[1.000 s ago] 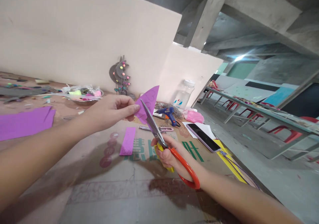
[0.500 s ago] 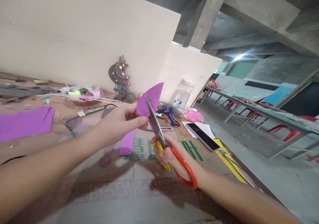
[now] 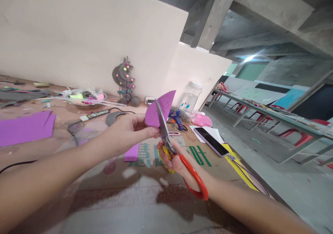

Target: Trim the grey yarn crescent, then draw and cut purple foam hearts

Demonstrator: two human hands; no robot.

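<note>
My left hand (image 3: pixel 136 128) pinches a curved piece of purple craft foam or paper (image 3: pixel 166 101) by its lower end, with heart outlines drawn on it. My right hand (image 3: pixel 173 157) is wrapped round the handles of a pair of scissors (image 3: pixel 195 178), one loop orange-red and the other covered in yellow. The blades point up and lie across the purple piece, close to my left fingertips. Whether they are cutting into it I cannot tell. A narrow purple strip (image 3: pixel 131 153) lies below on the cardboard, partly covered by my left hand.
Behind my hands are a blue glue gun (image 3: pixel 177 119), a clear bottle (image 3: pixel 191 97) and a grey moon-shaped ornament (image 3: pixel 125 78). A phone (image 3: pixel 211 142) lies at right near the table edge. At left are a purple sheet (image 3: pixel 26 128), a power strip (image 3: pixel 95 115) and a bowl (image 3: pixel 87 105).
The purple piece and my left hand have shifted slightly right and down, and the piece is tilted further right. The scissor blades look closer together. My right hand has barely moved.
</note>
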